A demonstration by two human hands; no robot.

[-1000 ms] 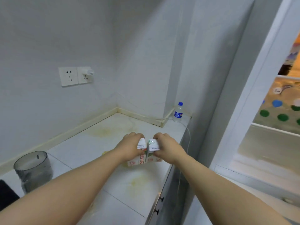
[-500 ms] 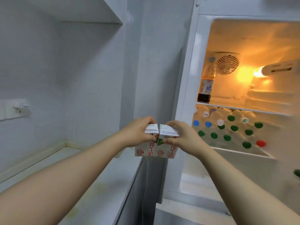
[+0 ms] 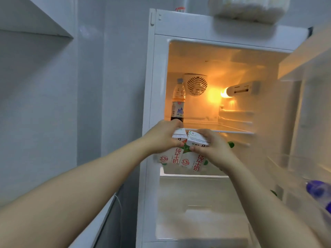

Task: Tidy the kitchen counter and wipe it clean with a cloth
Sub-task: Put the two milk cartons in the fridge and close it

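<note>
The left hand was clamped round the top of one small white milk carton with red lettering. The right hand gripped a matching second white carton, thumbs in front and fingers behind. The two cartons touched side by side, upright, in the mouth of the open white refrigerator and just below its clear glass shelf. At twelve o'clock from the left hand, a tall plastic bottle of dark liquid stood on that shelf. The pale counter edge lay at seven o'clock, well apart from the cartons.

Judging from this, the step was stowing the cartons. Done well, they would be raised level over the shelf's front lip and steered towards one o'clock, clear of the bottle. Each should be set flat before its hand let go.
</note>
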